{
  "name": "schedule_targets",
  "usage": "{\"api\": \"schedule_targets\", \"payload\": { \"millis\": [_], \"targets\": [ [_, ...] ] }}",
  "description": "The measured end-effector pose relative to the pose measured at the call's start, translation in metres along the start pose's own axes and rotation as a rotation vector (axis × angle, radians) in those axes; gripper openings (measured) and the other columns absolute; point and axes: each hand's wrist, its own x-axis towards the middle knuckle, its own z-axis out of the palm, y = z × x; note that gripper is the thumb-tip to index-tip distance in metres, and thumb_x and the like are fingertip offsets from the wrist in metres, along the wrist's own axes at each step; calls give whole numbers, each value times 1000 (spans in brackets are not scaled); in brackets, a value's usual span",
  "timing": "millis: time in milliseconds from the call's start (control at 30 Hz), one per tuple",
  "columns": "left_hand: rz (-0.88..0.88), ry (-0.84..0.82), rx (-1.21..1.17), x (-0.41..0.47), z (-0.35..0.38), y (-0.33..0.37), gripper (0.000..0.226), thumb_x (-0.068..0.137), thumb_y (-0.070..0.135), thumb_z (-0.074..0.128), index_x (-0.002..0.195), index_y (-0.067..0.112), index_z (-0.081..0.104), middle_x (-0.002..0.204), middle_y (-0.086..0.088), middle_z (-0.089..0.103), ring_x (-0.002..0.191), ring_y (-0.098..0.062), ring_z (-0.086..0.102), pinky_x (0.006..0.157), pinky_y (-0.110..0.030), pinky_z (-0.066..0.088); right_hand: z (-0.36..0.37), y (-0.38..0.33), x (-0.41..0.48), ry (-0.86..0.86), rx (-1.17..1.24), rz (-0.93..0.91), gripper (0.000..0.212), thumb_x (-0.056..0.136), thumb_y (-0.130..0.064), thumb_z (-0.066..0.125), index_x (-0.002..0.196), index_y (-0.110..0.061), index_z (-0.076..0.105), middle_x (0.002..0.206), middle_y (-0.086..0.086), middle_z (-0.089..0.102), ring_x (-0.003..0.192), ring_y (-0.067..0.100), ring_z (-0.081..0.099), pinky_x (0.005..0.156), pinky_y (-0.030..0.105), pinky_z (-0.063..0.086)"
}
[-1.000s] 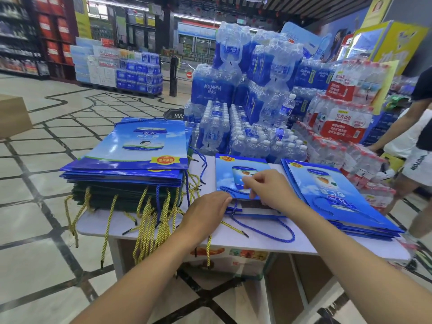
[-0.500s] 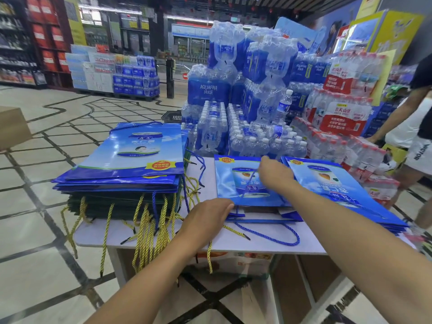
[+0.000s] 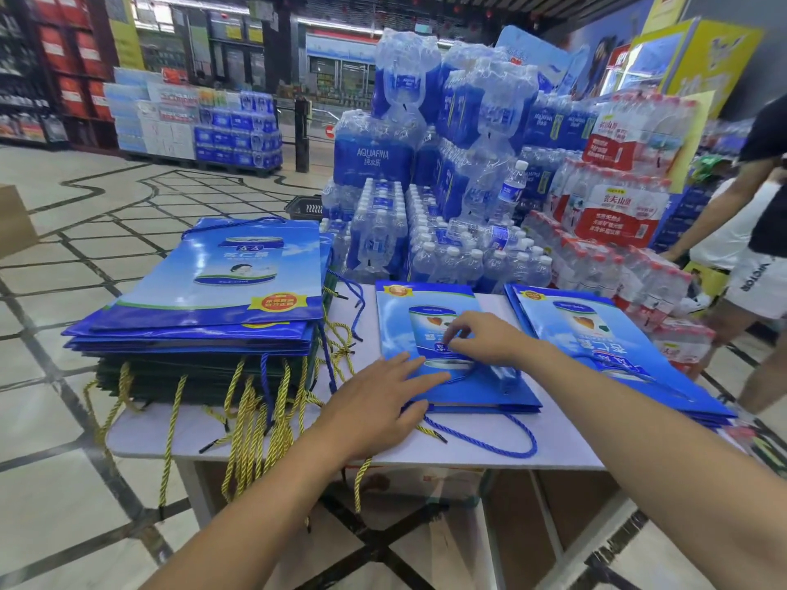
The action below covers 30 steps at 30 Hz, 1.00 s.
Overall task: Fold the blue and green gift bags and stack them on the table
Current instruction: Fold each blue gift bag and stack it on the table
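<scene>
A blue gift bag [image 3: 421, 321] lies flat in the middle of the white table [image 3: 566, 455], its opening toward me. One blue cord handle [image 3: 511, 449] trails over the table's front. My left hand [image 3: 379, 402] presses flat on the bag's near left corner with straight fingers. My right hand [image 3: 485, 338] rests on the middle of the bag, its fingertips curled and pinching the bag's other cord handle. On the left stands a stack of folded blue bags [image 3: 204, 308] on top of folded green bags [image 3: 179, 383] with yellow cords. A second pile of flat blue bags [image 3: 604, 334] lies at the right.
Shrink-wrapped water bottle packs [image 3: 447, 232] are piled right behind the table. A person [image 3: 758, 232] stands at the right edge. A cardboard box [image 3: 426, 483] sits under the table, another box [image 3: 12, 219] at far left. Tiled floor spreads out to the left.
My right hand reached to the bag's far edge, then came back to its middle. My left hand slid forward onto the near corner, fingers now straight. The bag lies flatter.
</scene>
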Motion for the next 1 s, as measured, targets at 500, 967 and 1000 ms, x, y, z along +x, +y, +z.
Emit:
{"api": "schedule_targets", "payload": {
  "millis": [500, 967, 1000],
  "targets": [
    [-57, -144, -4, 3, -1, -1, 43, 107, 60, 26, 150, 62, 32, 169, 17, 18, 157, -9, 9, 124, -35, 23, 31, -10, 3, 155, -592, -265, 54, 107, -56, 30, 92, -21, 69, 93, 10, 73, 88, 33, 65, 65, 37, 33],
    [-69, -60, -48, 2, 4, -4, 42, 104, 65, 32, 144, 61, 43, 164, 21, 31, 154, -4, 18, 118, -33, 28, 43, -30, 34, 212, -246, -27, 51, 106, -56, 33, 77, -20, 55, 78, -2, 58, 84, 29, 61, 63, 37, 41],
    [-69, -53, -50, 1, 4, -4, 42, 104, 64, 31, 144, 60, 43, 164, 21, 31, 154, -5, 19, 117, -33, 29, 39, -29, 28, 195, -193, -16, 49, 105, -57, 33, 77, -22, 54, 79, -4, 58, 87, 28, 61, 65, 38, 43]
  ]
}}
